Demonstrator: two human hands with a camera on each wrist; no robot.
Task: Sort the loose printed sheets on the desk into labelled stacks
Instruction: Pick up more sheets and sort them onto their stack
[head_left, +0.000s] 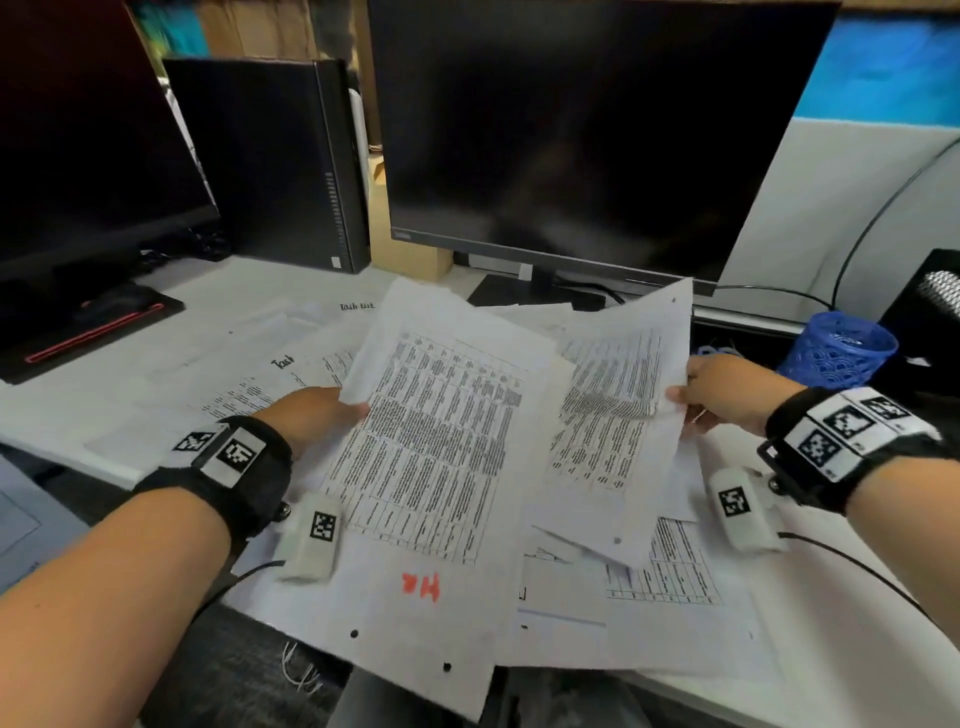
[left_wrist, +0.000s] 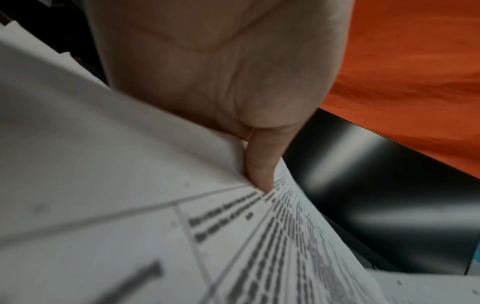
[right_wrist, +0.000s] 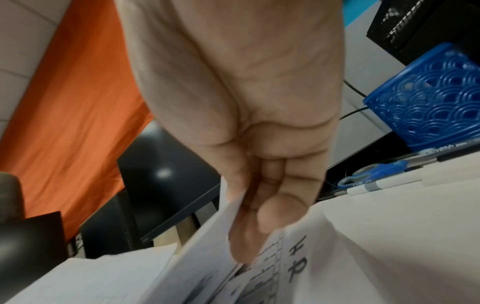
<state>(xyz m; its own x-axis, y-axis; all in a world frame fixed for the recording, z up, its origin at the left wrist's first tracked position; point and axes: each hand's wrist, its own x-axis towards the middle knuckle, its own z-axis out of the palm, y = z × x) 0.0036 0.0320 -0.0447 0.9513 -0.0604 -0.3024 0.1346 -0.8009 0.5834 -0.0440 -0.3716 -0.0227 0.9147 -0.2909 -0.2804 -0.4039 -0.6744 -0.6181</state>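
Head view: left hand (head_left: 317, 415) pinches edge of printed sheet (head_left: 441, 447) with red "HR" scrawl, right hand (head_left: 727, 395) pinches second sheet (head_left: 613, 415); both lifted off loose pile (head_left: 665, 613) under hands, guessing to compare labels before stacking. Blue basket (head_left: 836, 353) just past right hand.

Left wrist view: thumb (left_wrist: 259, 162) clamps sheet edge, print blurry.

Right wrist view: fingers (right_wrist: 280, 214) curled round sheet corner, "HR" written right by fingertips, so likely same stack tbh.
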